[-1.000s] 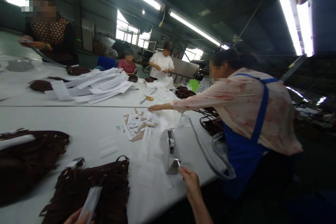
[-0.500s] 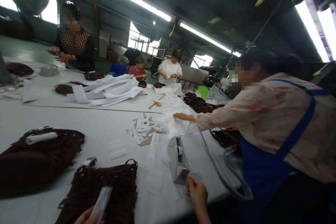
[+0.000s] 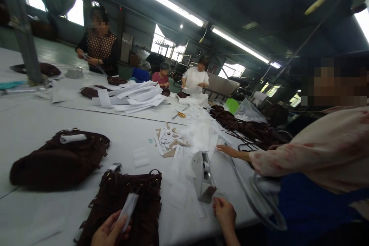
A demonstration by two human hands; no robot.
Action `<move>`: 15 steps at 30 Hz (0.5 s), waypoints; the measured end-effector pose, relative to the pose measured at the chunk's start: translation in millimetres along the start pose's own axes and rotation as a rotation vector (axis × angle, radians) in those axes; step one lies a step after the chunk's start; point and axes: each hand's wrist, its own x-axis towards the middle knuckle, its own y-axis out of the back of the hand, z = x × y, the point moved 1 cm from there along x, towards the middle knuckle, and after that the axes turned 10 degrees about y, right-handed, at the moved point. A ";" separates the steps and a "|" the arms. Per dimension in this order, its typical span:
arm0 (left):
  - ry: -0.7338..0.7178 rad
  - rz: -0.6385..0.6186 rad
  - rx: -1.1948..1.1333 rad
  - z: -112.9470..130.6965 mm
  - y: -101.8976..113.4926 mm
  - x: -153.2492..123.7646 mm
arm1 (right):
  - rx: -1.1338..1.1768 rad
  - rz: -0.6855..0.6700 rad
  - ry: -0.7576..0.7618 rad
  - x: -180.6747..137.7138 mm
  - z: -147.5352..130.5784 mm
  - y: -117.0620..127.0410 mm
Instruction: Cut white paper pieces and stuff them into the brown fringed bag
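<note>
My left hand (image 3: 111, 228) is closed around a white paper-wrapped strip (image 3: 128, 208), holding it over a dark brown fringed bag (image 3: 132, 188) with metal eyelets. My right hand (image 3: 225, 212) pinches at the front end of a grey tape dispenser (image 3: 204, 178). A faint clear film beside those fingertips looks like tape. A second brown bag (image 3: 57, 159) lies farther left, with a white wrapped roll (image 3: 73, 138) on top. Small white strips (image 3: 140, 157) lie flat between the bags and the dispenser.
A co-worker's hand (image 3: 232, 152) rests on the table right of the dispenser. Paper and card scraps (image 3: 168, 140), yellow-handled scissors (image 3: 180, 114) and white sheets (image 3: 135, 98) lie beyond. Brown bags (image 3: 245, 127) are heaped at right. A post (image 3: 21, 27) stands at left. Other people stand across the table.
The view has shifted, so the table's things appear farther right. The co-worker's hand has drawn back from the white paper toward the right. My hands keep nearly the same places by bag and dispenser.
</note>
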 end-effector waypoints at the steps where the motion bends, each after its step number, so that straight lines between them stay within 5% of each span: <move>1: -0.005 0.001 -0.003 0.5 -0.8 -1.2 | -0.029 -0.001 -0.005 -4.7 3.7 2.9; 5: -0.023 0.003 0.018 -0.4 0.0 0.4 | -0.084 -0.007 -0.012 -21.0 13.7 13.6; 8: -0.064 -0.007 0.056 -0.8 0.2 2.4 | -0.041 -0.093 0.041 -31.1 -7.3 6.3; 15: -0.208 0.031 0.112 6.5 -8.8 -9.0 | 0.214 -0.695 0.514 -93.0 -167.2 -55.5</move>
